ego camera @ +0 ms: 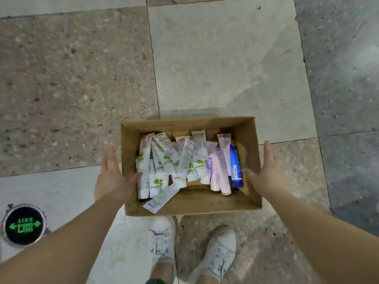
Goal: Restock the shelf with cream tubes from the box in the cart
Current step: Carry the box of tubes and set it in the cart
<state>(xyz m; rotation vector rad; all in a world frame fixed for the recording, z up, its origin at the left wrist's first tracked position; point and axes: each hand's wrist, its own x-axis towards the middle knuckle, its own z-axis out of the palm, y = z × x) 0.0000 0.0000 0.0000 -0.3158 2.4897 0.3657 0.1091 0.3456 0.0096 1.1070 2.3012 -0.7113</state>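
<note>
one exit floor marker [23, 224] far left. left hand [112, 177] and right hand [268, 171], grips spread, are flanking one open cardboard box [249, 140] on the floor. inside are lying jumbled white-green tubes [156, 182], pink ones [217, 173], one blue tube [236, 166]; count unclear.

Single head-worn wide-angle view, aimed almost straight down from standing height. Centred on an open brown cardboard box [190, 206], close below and roughly at arm's reach. Bare forearms entering from both lower corners, left hand [114, 179] and right hand [268, 175] flanking the box sides. Grey and speckled stone floor tiles [225, 62] filling the upper half, farther from the lens. White lace-up shoes [162, 240] at the bottom edge, directly under the camera. Round green-lit exit floor marker [23, 224] at lower left, its lettering upside down. Bending of lines toward the borders from the wide lens.
</note>
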